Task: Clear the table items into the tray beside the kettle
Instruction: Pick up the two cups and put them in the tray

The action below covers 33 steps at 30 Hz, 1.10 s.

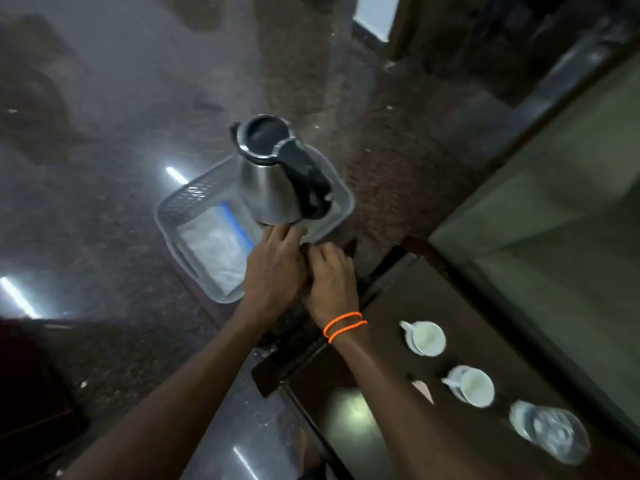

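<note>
A grey plastic tray (pixel 194 199) sits past the far end of the dark table (pixel 381 341). In it stands a steel kettle (pixel 266 188) with a black lid and handle, and beside that lies a clear plastic bag (pixel 214 247) with a blue strip. My left hand (pixel 273 268) lies over the tray's near rim, fingertips at the kettle's base. My right hand (pixel 332 275), with orange bands on the wrist, presses against it, fingers curled over a dark edge by the rim; what it holds is hidden. Two white cups (pixel 426 337) (pixel 474 386) and a clear glass (pixel 550 434) stand on the table.
A small pale scrap (pixel 422 391) lies on the table near the second cup. A greenish panel (pixel 561 216) rises along the table's right side. Shiny speckled stone floor (pixel 104 202) lies to the left and beyond the tray.
</note>
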Each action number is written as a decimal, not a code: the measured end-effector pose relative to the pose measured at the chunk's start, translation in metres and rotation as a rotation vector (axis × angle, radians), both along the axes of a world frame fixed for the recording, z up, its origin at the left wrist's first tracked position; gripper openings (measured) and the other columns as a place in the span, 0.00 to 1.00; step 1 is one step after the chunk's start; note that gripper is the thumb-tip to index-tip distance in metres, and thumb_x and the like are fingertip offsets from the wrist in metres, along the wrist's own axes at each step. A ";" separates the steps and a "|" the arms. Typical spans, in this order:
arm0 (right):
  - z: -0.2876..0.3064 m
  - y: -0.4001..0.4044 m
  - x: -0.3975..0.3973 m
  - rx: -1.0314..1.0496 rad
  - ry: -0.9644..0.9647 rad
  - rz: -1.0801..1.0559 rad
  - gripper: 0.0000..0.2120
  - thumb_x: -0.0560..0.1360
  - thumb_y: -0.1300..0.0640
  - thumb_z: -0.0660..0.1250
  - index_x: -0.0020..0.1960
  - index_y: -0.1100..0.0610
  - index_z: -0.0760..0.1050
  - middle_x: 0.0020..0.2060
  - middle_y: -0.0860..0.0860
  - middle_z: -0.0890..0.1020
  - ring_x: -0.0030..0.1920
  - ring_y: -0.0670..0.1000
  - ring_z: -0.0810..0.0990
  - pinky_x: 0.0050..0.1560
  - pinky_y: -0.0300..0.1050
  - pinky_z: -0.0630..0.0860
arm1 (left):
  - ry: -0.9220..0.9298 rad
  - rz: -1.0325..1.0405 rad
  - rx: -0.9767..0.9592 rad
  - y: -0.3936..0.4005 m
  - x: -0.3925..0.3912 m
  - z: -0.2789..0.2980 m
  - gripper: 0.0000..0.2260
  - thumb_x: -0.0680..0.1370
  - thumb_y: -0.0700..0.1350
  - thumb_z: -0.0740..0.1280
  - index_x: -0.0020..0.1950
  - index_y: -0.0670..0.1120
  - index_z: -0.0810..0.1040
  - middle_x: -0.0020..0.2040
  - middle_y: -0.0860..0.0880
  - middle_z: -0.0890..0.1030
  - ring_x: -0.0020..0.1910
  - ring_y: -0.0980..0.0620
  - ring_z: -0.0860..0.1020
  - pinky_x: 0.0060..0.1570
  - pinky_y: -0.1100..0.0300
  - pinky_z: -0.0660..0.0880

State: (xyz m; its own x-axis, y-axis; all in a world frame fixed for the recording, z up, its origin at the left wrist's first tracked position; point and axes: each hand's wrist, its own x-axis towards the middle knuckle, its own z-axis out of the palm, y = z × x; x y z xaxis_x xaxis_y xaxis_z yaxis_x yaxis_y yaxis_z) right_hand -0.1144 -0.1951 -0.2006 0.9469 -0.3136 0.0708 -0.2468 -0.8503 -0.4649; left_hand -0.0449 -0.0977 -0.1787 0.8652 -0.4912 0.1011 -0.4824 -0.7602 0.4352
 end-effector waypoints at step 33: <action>0.039 -0.104 -0.112 0.285 -0.037 -0.136 0.28 0.59 0.55 0.76 0.58 0.51 0.77 0.52 0.49 0.79 0.52 0.55 0.77 0.51 0.41 0.66 | 0.347 -0.242 0.167 -0.064 -0.040 0.046 0.20 0.61 0.55 0.75 0.51 0.51 0.80 0.44 0.47 0.81 0.44 0.43 0.81 0.43 0.52 0.77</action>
State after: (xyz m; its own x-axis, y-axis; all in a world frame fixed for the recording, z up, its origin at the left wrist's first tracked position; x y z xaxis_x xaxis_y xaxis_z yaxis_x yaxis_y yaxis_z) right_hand -0.2265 -0.2994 -0.1617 0.8934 -0.4492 -0.0045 -0.3276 -0.6447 -0.6907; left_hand -0.0854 -0.1614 -0.1327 0.6922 -0.6686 -0.2718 -0.5024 -0.7167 0.4837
